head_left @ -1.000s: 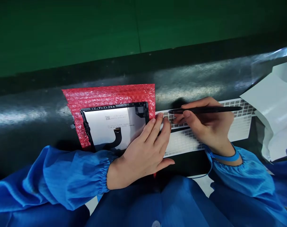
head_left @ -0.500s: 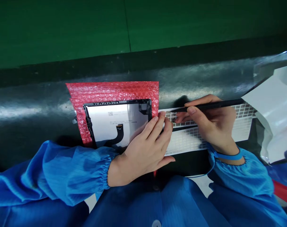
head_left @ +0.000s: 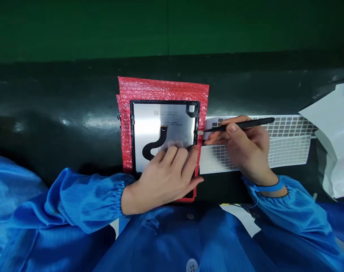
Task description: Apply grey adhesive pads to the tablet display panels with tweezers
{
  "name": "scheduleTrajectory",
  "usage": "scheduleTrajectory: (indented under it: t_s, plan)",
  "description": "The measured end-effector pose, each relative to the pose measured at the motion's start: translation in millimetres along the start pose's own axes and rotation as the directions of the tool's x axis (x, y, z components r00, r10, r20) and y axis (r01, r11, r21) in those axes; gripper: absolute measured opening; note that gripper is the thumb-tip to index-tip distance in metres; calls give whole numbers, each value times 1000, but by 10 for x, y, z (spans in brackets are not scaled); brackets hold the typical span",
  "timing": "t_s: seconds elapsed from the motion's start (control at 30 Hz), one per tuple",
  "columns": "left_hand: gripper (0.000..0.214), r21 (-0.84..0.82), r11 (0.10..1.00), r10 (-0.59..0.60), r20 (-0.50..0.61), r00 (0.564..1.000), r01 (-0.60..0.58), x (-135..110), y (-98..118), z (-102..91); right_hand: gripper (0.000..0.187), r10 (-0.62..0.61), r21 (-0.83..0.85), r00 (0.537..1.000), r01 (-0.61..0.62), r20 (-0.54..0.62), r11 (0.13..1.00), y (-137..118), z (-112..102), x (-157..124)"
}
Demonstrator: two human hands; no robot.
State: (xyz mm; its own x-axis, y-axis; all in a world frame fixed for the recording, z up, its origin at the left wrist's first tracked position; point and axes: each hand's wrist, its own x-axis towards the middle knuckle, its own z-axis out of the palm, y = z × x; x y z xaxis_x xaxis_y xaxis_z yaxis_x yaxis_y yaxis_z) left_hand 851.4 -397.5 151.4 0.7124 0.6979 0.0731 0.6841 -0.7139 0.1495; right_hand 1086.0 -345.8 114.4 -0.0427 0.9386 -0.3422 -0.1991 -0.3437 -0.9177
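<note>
A tablet screen with a silver back and black frame lies on red bubble wrap. A black ribbon cable curves across its back. My left hand rests over the screen's lower right part, fingers bent but not gripping, thumb apart. My right hand pinches black tweezers, held slantwise. At their tip a small pale grey piece, like a sticker, is at the frame's right edge. I cannot tell whether it is stuck down.
Sheets of small grey squares, one upper and one lower, lie to the right of the screen. White paper is heaped at the far right. A green surface spans the back, beyond the dark tabletop.
My right hand has brought the tweezers left from the upper sheet to the frame's edge, a small piece now at the tip. My left hand has moved from the sheets' edge onto the screen.
</note>
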Motion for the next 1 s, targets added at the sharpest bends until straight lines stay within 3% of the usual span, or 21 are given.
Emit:
scheduleTrajectory:
  t_s: [0.3,1.0]
  plan:
    - [51,118,992,50,-5,999,-49,-57,-99,137,17,-52,36,996,49,76,998,151,22,-137]
    - [50,99,994,41,-61,997,-35,-34,-98,213,9,-143,-42,981,149,129,988,251,-18,-163]
